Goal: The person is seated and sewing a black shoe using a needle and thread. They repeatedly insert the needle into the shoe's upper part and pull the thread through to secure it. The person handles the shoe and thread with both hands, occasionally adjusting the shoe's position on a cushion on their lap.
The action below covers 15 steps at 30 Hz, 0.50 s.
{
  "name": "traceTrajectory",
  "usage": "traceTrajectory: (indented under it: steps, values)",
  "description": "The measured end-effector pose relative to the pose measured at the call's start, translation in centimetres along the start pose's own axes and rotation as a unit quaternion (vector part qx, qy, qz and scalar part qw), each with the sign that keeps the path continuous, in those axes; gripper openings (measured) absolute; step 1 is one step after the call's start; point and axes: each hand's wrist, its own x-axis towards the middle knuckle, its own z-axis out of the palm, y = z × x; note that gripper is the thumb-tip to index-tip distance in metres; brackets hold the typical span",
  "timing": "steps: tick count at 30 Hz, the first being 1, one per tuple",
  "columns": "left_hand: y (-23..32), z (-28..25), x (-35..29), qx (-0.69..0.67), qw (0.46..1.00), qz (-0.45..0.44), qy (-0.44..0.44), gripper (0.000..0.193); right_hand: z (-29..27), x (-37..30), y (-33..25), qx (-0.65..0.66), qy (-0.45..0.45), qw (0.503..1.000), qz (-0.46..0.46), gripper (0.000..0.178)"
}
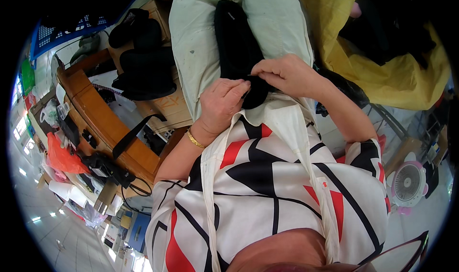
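Yellow bag (401, 91) holds dark items (382, 40); left hand (220, 102) clamps black shoe (234, 38), right hand (288, 76) pinched together.

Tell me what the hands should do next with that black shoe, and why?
Maybe draw the right hand back gently while the left hand steadies the black shoe. The right hand seems to pinch a thin pale thing, too small to name, close to the left fingertips, and the shoe lies on a soft-looking cushion.

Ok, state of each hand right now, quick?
Left hand: closed on the black shoe.
Right hand: closed in a pinch at the shoe; anything held is too small to identify.
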Motion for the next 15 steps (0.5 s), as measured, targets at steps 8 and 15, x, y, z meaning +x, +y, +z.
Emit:
traceTrajectory:
  steps: [8,15]
  values:
    - [0.0,0.1,-0.6,-0.010,1.000,-0.024,0.015,0.032,1.5,0.8,1.2,0.085,0.002,0.996,0.007,0.010]
    - [0.2,0.5,-0.7,0.038,0.999,0.012,0.023,0.032,2.4,2.0,-1.0,0.057,0.028,0.997,0.048,0.010]
